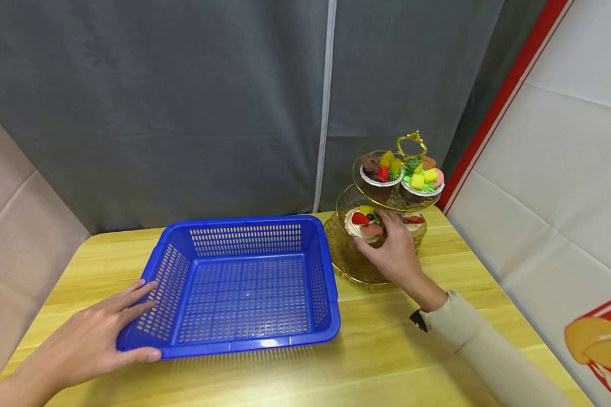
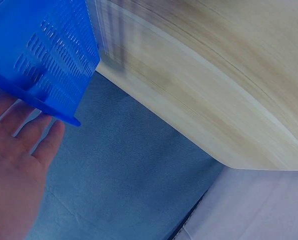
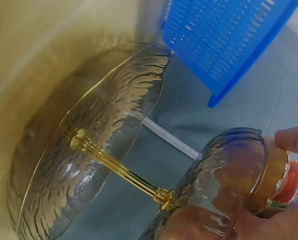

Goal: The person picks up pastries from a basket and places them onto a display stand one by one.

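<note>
My left hand [image 1: 99, 333] rests at the left front corner of a blue plastic basket [image 1: 246, 345], fingers spread over its rim and thumb along the front. In the left wrist view the fingertips disappear behind the rim. My right hand [image 1: 394, 249] reaches into the middle tier of a clear, gold-rimmed tiered cake stand [image 1: 341, 268]. Thumb and fingers there grip a cream-topped cupcake [image 1: 355, 230] with strawberry and other fruit. The right wrist view shows the cupcake's brown side [image 3: 271, 175] at the edge of the glass tier, with the thumb against it.
Two fruit-topped chocolate cupcakes, one with yellow cubes [image 1: 421, 183], sit on the top tier below a gold handle [image 1: 412, 144]. Another cream cupcake [image 1: 414, 221] is partly hidden behind my right hand. A grey curtain [image 1: 209, 113] hangs behind the wooden table [image 1: 387, 350].
</note>
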`<state>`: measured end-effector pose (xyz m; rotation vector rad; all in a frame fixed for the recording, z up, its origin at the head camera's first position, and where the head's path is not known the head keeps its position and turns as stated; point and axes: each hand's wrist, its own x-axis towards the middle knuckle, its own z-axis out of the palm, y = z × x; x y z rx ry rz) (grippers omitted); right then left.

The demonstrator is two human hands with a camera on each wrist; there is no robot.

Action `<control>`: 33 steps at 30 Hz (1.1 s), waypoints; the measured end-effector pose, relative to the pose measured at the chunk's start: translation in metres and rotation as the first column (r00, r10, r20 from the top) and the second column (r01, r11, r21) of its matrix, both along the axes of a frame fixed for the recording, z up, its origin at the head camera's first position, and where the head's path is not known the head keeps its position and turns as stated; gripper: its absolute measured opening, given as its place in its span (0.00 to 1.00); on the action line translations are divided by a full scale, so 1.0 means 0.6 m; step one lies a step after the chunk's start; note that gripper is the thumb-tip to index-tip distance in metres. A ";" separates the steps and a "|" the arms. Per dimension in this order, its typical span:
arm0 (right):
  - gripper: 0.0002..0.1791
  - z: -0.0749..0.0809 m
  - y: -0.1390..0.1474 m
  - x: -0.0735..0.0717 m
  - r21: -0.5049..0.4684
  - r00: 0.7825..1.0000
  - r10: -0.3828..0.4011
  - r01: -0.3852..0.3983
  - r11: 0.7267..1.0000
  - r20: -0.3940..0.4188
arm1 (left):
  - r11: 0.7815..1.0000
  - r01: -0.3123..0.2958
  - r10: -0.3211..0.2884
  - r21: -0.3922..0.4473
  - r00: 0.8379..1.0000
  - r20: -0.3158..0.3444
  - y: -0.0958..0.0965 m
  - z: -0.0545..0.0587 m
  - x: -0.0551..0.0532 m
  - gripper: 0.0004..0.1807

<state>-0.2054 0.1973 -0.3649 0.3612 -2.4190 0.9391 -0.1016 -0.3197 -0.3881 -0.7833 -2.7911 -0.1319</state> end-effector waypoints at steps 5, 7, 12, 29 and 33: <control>0.40 -0.005 -0.002 0.000 0.042 0.999 0.008 -0.006 0.999 -0.042 | 1.000 -0.008 0.008 -0.005 1.000 0.011 -0.001 0.000 0.000 0.49; 0.41 -0.008 -0.002 0.000 0.060 0.999 0.008 -0.005 0.998 -0.042 | 1.000 -0.011 0.011 -0.007 1.000 0.016 -0.002 0.000 0.000 0.49; 0.43 -0.013 0.001 0.003 0.103 1.000 -0.026 0.026 0.994 -0.002 | 1.000 -0.013 0.013 -0.011 1.000 0.023 -0.002 0.001 0.000 0.49; 0.40 -0.015 0.010 0.044 0.240 0.997 -0.032 0.048 0.970 -0.072 | 1.000 -0.022 0.023 -0.019 0.999 0.037 -0.002 0.007 0.000 0.49; 0.29 -0.013 0.029 0.057 0.228 0.980 -0.009 0.056 0.972 -0.200 | 1.000 -0.007 0.006 0.016 1.000 0.021 -0.003 0.009 0.000 0.44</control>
